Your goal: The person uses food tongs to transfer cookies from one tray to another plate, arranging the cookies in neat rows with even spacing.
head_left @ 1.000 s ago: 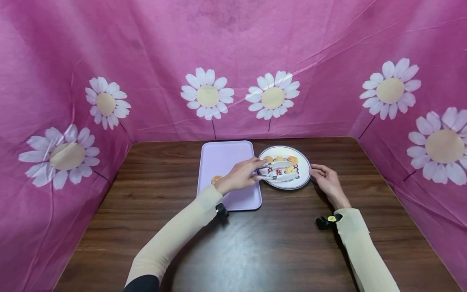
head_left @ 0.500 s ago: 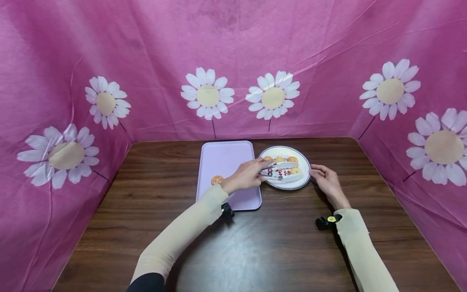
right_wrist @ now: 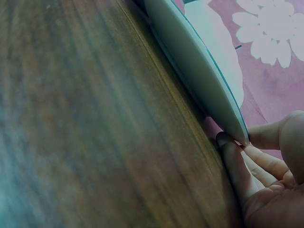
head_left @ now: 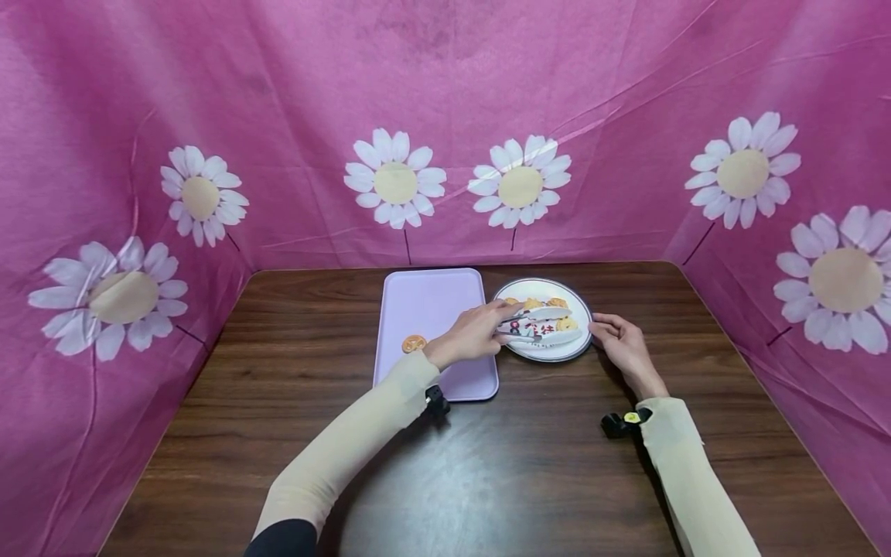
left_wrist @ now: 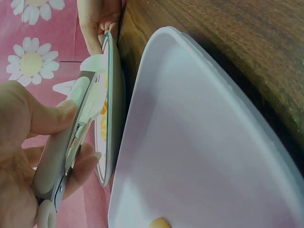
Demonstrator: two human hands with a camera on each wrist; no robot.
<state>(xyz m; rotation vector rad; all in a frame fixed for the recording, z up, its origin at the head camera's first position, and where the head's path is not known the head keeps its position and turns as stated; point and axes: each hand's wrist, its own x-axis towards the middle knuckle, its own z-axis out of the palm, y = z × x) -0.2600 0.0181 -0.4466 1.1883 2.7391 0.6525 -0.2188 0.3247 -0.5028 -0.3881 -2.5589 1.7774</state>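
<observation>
My left hand grips a pair of tongs with pale tips, thumb on one arm and fingers on the other. Their tips reach over a white plate with a dark-lined rim and printed red marks. One cookie lies between the parted tips; whether they touch it I cannot tell. Several more cookies sit along the plate's far side. At the plate's right edge, my right hand pinches the rim between thumb and fingers. A round cookie lies on the lilac tray, left of my left wrist.
The tray stands close beside the plate's left edge, under my left hand. Both are on a brown wooden table, towards its far edge. A pink cloth with white flowers hangs behind and along both sides.
My left hand has shifted slightly right, carrying the tongs further over the plate. More of the cookie on the tray shows. My right hand stays on the rim.
</observation>
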